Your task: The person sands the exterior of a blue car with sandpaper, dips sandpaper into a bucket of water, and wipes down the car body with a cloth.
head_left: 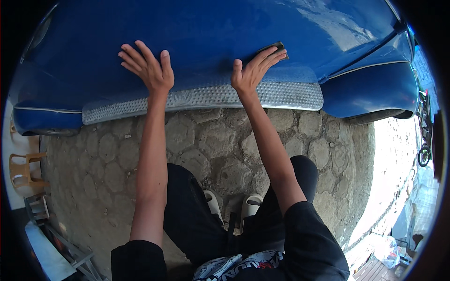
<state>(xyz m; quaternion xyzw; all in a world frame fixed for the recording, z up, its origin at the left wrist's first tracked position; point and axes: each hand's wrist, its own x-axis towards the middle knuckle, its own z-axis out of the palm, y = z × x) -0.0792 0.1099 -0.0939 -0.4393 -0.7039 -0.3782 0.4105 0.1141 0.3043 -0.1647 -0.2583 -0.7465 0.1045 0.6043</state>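
A blue car's side panel fills the upper part of the view, with a dimpled metal running board along its lower edge. My left hand lies on the panel with its fingers spread and nothing in it. Further right, my right hand presses a folded piece of dark grey-green sandpaper against the paint. Its fingers lie over the sheet and its thumb stands apart, pointing up. The part of the sandpaper under the fingers is hidden.
Rounded blue fenders bulge at both ends of the running board. Below is hexagonal stone paving, where my sandals stand. A tan plastic chair and a metal frame are at left. A clear plastic bag lies lower right.
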